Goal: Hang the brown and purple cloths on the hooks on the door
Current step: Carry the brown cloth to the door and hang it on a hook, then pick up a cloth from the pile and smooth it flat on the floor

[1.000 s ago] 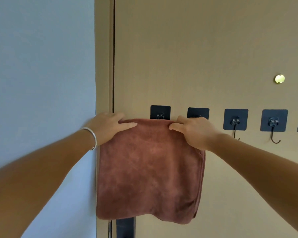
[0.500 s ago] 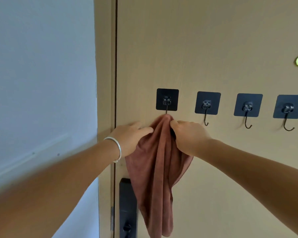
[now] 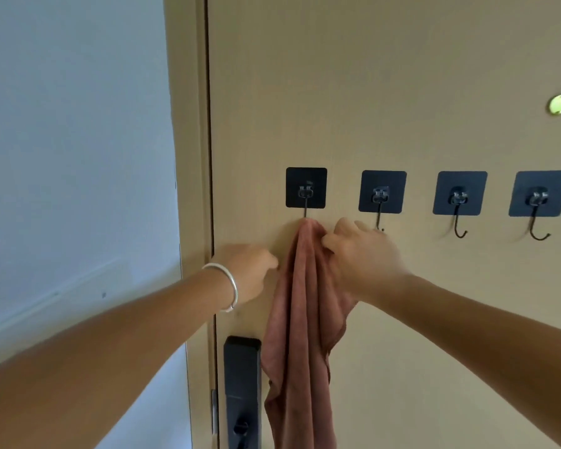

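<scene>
Brown cloth (image 3: 300,322) hangs bunched from the leftmost hook (image 3: 306,197) at frame centre, long axis straight down the door (image 3: 370,92). Right hand (image 3: 363,254) pinches its top folds; left hand (image 3: 248,270) hovers just beside, fingers loosely curled, holding nothing.

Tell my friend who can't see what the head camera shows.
A brown cloth hangs from the leftmost hook on a tan door, pinched by the right hand. The left hand is just beside it.

Both forearms are bare, with no sleeves showing. A thin, smooth silver bangle (image 3: 229,288) circles the left wrist, just behind the left hand (image 3: 250,270).
</scene>
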Demonstrator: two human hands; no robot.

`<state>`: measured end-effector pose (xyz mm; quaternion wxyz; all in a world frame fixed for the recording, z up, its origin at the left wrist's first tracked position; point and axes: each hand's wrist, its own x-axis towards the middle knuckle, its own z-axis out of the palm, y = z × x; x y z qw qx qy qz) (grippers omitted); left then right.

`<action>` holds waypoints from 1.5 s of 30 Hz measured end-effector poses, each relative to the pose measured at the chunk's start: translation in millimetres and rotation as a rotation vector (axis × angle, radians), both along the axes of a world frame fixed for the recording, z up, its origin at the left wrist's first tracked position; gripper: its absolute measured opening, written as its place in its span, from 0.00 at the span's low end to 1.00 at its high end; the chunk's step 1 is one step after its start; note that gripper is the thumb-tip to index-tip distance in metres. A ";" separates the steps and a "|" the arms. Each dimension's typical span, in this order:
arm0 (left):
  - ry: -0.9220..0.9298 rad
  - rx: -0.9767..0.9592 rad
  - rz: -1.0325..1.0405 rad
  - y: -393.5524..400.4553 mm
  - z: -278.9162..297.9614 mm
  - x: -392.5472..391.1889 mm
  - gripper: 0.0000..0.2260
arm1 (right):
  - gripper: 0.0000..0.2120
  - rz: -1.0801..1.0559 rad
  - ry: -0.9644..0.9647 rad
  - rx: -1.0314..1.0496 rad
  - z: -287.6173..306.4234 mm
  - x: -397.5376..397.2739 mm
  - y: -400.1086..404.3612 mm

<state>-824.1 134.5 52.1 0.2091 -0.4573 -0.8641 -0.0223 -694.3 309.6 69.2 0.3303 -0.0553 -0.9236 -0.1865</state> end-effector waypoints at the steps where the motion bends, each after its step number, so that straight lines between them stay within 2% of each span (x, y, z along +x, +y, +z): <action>1: 0.082 0.084 0.024 -2.2 15.5 1.1 0.14 | 0.11 0.025 0.030 -0.018 8.1 6.0 4.4; 3: 0.173 0.344 -0.016 0.0 45.3 8.7 0.17 | 0.11 0.075 0.103 -0.051 23.5 19.1 15.1; 5: 0.255 0.478 -0.116 9.0 67.0 18.5 0.18 | 0.12 0.110 0.169 -0.079 34.4 31.0 25.8; 9: 0.358 0.437 -0.238 52.3 89.3 44.4 0.21 | 0.16 0.079 0.274 -0.066 49.8 59.0 51.8; 15: 0.502 0.362 -0.491 147.3 94.3 107.0 0.26 | 0.20 -0.152 0.382 -0.060 56.1 134.6 113.2; 22: 0.448 0.378 -0.658 253.2 75.6 196.3 0.27 | 0.23 -0.568 0.334 -0.051 38.6 275.2 185.2; 30: 0.344 0.359 -0.883 351.2 52.5 294.2 0.28 | 0.25 -0.974 0.301 -0.038 29.5 416.3 194.9; 38: 0.216 0.353 -1.229 417.0 27.8 404.7 0.29 | 0.26 -1.359 0.289 -0.019 14.4 504.2 146.8; 45: 0.064 0.324 -1.545 414.4 3.2 516.0 0.29 | 0.25 -1.714 0.288 -0.044 4.7 554.9 61.7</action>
